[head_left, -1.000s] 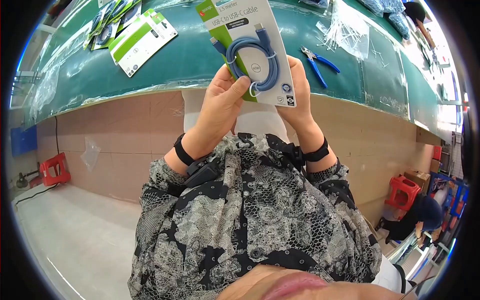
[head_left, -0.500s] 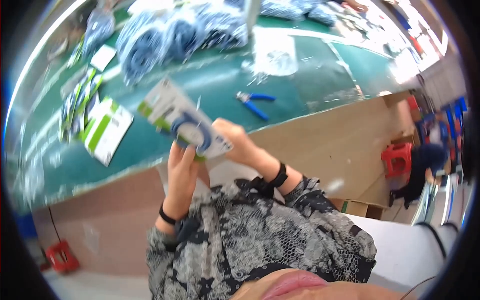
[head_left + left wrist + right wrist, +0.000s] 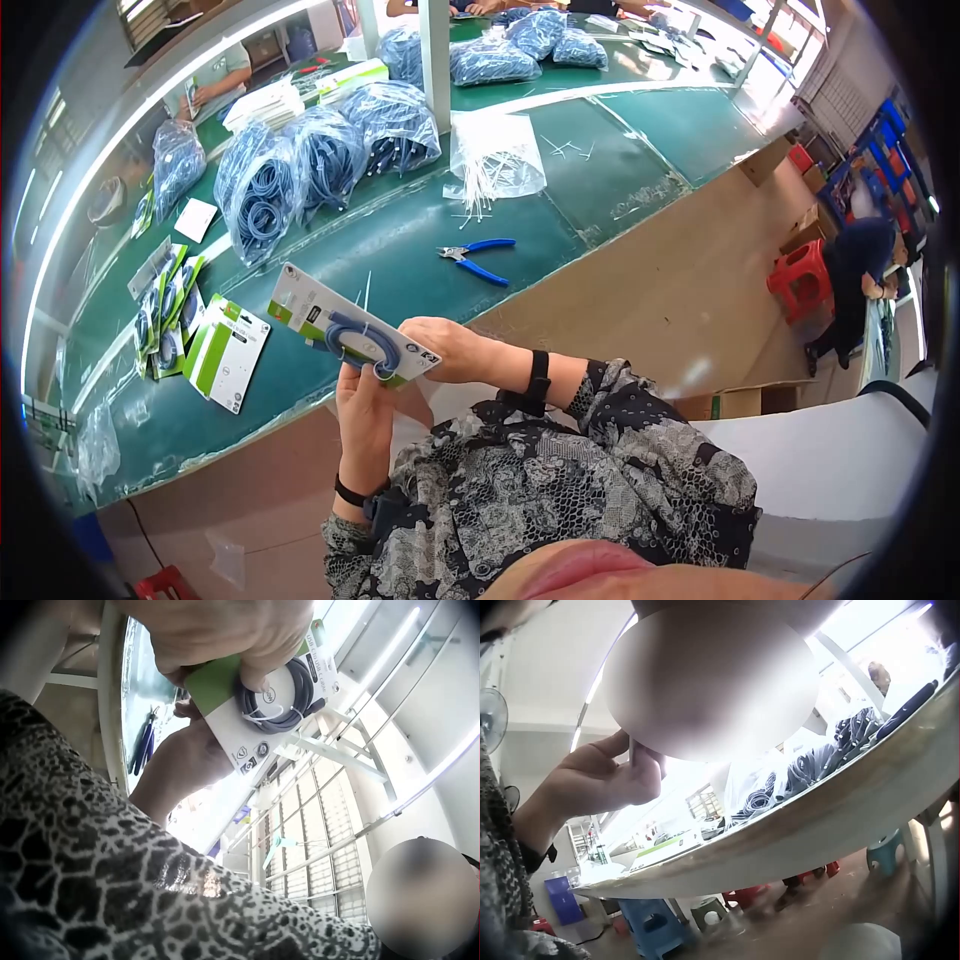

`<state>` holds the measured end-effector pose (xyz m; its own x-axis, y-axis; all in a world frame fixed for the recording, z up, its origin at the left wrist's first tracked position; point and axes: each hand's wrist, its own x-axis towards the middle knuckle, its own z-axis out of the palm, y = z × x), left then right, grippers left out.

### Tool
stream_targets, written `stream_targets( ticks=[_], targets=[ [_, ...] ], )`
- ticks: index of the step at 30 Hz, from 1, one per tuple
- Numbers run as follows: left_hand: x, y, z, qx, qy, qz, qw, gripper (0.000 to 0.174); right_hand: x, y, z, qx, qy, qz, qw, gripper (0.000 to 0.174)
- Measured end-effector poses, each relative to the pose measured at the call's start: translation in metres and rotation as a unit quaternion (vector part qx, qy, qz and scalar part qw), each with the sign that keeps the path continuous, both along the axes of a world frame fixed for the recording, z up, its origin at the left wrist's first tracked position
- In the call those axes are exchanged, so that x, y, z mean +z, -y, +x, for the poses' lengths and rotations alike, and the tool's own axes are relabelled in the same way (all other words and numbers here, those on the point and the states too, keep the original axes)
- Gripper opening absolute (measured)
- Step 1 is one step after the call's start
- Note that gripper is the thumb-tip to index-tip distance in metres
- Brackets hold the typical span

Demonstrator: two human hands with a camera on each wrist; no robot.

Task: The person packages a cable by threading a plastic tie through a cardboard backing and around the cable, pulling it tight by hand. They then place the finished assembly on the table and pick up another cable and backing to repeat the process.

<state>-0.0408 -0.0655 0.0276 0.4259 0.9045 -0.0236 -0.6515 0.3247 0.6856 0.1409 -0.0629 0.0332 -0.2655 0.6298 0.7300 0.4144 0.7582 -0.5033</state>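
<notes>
Cable card (image 3: 352, 336), white and green with a coiled blue cable tied to its face, is held up just off the near edge of the green table (image 3: 590, 190), between the table and the person's chest. The left hand (image 3: 366, 398) grips its lower end from below, with the fingers curled behind and the thumb pressed on the front beside the coil. The right hand (image 3: 441, 350) pinches the other end, thumb and forefinger closed on the thin edge. By the look of it, the step in hand is looking the card over with both hands. Laying it with the other cards (image 3: 226, 352) on the table's left part would call for a reach forward and left and one hand letting go. The pliers (image 3: 478, 259) lie further right on the table.
</notes>
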Motion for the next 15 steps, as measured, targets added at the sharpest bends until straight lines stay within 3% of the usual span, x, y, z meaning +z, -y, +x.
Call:
stream_targets(
  ticks=[4, 7, 8, 11, 12, 14, 15],
  targets=[
    [0.017, 0.001, 0.0, -0.007, 0.006, 0.02, 1.0, 0.026, -0.003, -0.005, 0.002, 0.018, 0.013, -0.023, 0.999, 0.015],
    [0.031, 0.003, 0.001, -0.01, -0.004, 0.038, 0.999, 0.024, -0.007, -0.012, 0.013, -0.009, -0.001, -0.176, 0.984, 0.017],
    [0.034, 0.003, 0.001, -0.01, -0.017, 0.05, 0.999, 0.024, -0.007, -0.016, 0.013, -0.006, -0.001, -0.175, 0.985, 0.017],
    [0.035, -0.003, -0.001, -0.005, -0.059, 0.052, 0.997, 0.024, 0.003, -0.015, 0.0, 0.011, -0.09, -0.055, 0.994, 0.019],
    [0.034, -0.009, -0.002, -0.001, -0.081, 0.053, 0.995, 0.024, 0.007, -0.015, -0.002, 0.021, -0.093, -0.062, 0.993, 0.019],
    [0.03, -0.017, -0.002, 0.026, -0.107, 0.045, 0.993, 0.025, 0.014, -0.017, 0.0, -0.053, 0.003, 0.055, 0.997, 0.017],
    [0.025, -0.017, 0.003, 0.016, -0.125, 0.041, 0.991, 0.025, 0.008, -0.017, 0.007, -0.029, 0.0, 0.048, 0.998, 0.017]
  ],
)
